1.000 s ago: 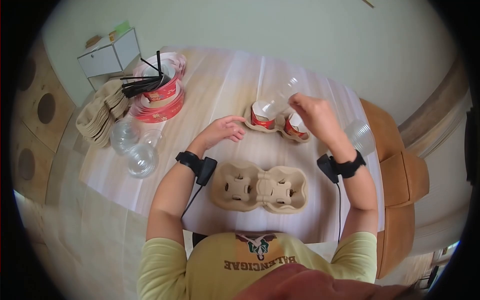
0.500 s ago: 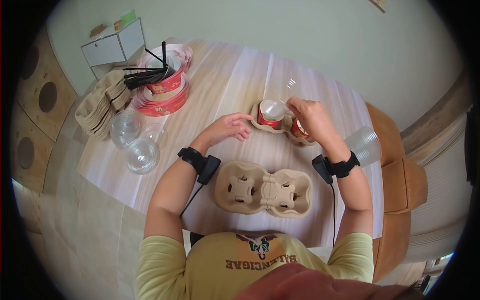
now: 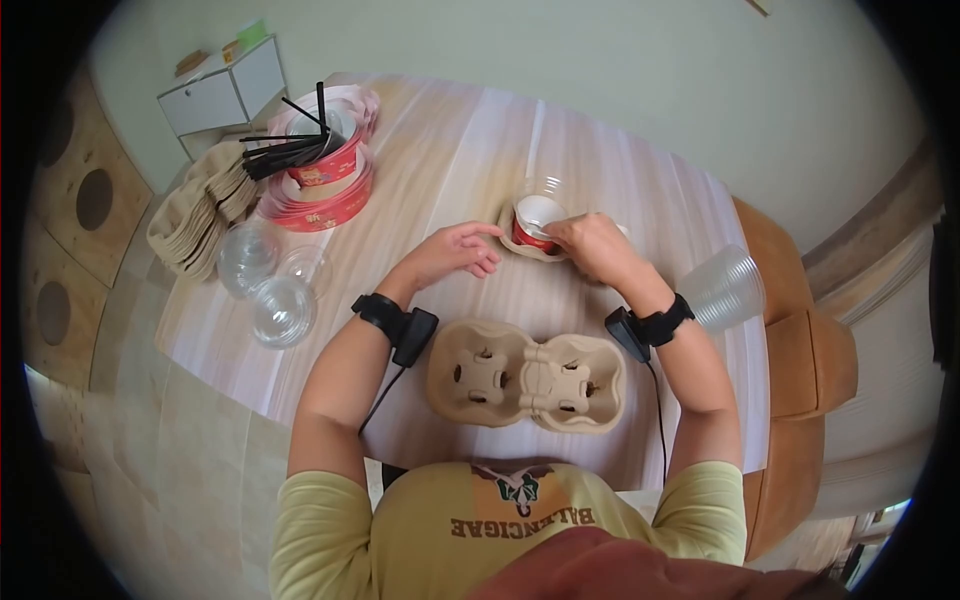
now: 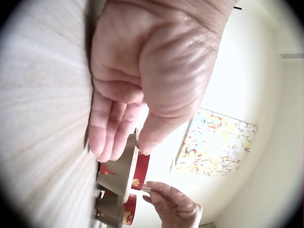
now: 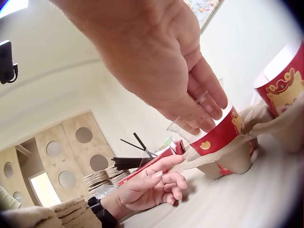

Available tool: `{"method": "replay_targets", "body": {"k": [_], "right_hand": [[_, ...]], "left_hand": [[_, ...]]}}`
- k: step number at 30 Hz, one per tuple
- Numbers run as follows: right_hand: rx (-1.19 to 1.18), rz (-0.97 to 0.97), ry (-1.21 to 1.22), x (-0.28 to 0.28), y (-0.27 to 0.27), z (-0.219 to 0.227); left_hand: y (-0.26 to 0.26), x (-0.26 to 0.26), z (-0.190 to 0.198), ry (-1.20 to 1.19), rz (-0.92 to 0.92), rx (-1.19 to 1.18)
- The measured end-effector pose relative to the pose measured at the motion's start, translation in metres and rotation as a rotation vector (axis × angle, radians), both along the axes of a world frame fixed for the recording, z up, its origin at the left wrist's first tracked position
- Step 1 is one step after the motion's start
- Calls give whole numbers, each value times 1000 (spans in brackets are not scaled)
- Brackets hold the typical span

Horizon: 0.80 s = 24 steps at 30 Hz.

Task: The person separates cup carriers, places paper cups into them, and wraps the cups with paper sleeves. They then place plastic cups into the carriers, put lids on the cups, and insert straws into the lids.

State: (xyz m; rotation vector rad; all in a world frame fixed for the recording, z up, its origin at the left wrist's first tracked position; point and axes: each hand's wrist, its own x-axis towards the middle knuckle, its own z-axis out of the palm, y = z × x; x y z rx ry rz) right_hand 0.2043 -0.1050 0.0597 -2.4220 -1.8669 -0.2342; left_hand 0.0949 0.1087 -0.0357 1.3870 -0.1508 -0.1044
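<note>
My right hand (image 3: 600,250) pinches the rim of a clear plastic cup (image 5: 176,129). This cup sits within a red paper sleeve (image 3: 523,238) in the left half of the far pulp cup carrier (image 3: 508,232). My left hand (image 3: 455,250) lies beside that carrier, index fingertip right at its edge, the other fingers loosely bent. A second red sleeve (image 5: 290,88) stands in the carrier's other half, hidden behind my right hand in the head view. Closer to my body lies another pulp carrier (image 3: 528,405), with no cups in it.
Stacked clear cups (image 3: 722,290) lie at the right table edge, near a brown chair (image 3: 800,360). At left are stacked carriers (image 3: 190,235), red sleeves (image 3: 325,212), black straws (image 3: 285,157) and clear round plastic pieces (image 3: 282,312). Cables run from both wrist cameras.
The right hand has moved left and down, bringing the clear cup from above the carrier into the left sleeve. The left hand has stayed by the carrier's edge.
</note>
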Motion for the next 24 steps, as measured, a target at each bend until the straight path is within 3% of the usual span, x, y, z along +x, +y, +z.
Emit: {"method": "replay_targets", "body": {"k": [3, 5, 6, 8, 12, 15, 17, 24], "right_hand": [[162, 88, 73, -8, -8, 7], [419, 93, 131, -27, -26, 35], [418, 73, 123, -35, -38, 50], [494, -45, -119, -50, -70, 83], [386, -446, -320, -61, -134, 114], [284, -593, -285, -46, -167, 105], [187, -701, -82, -41, -177, 98], [258, -646, 62, -43, -178, 91]], "left_hand": [[1, 0, 2, 23, 3, 28], [-1, -2, 3, 24, 18, 10], [-2, -3, 4, 20, -3, 9], [-2, -4, 5, 38, 58, 6], [-3, -2, 4, 35, 46, 2], [-2, -3, 5, 35, 55, 6], [-2, -2, 5, 45, 67, 26], [-3, -5, 7, 39, 74, 18]]}}
